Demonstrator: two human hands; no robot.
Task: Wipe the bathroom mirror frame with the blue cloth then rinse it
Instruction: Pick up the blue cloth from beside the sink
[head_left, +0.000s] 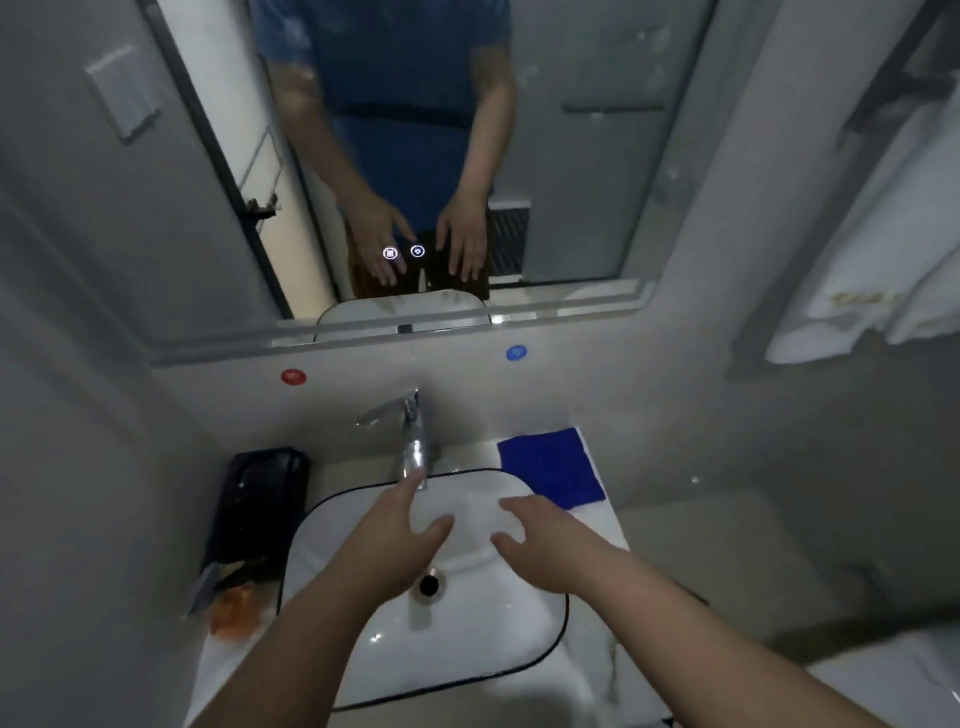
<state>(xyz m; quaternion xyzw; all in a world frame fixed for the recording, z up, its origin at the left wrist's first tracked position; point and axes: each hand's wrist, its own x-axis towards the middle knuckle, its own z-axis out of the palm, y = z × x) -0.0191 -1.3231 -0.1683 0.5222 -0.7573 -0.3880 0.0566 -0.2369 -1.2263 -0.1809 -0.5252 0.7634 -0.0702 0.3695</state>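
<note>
mirror (571, 171): top cut by edge | orange item (234, 610): blurred, unidentifiable | towels (872, 249): blurred, cropped right

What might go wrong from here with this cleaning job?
The blue cloth lies near the counter's right edge, so a careless grab by the right hand might knock it off. Wiping the mirror frame near the lit touch buttons might switch something.

**Two Open Hands Reaching Forward**

The left hand (400, 527) and right hand (543, 545) are hovering side by side, palms down, fingers straight and loosely spread, not touching each other. Both bare forearms are angling inward.
</note>
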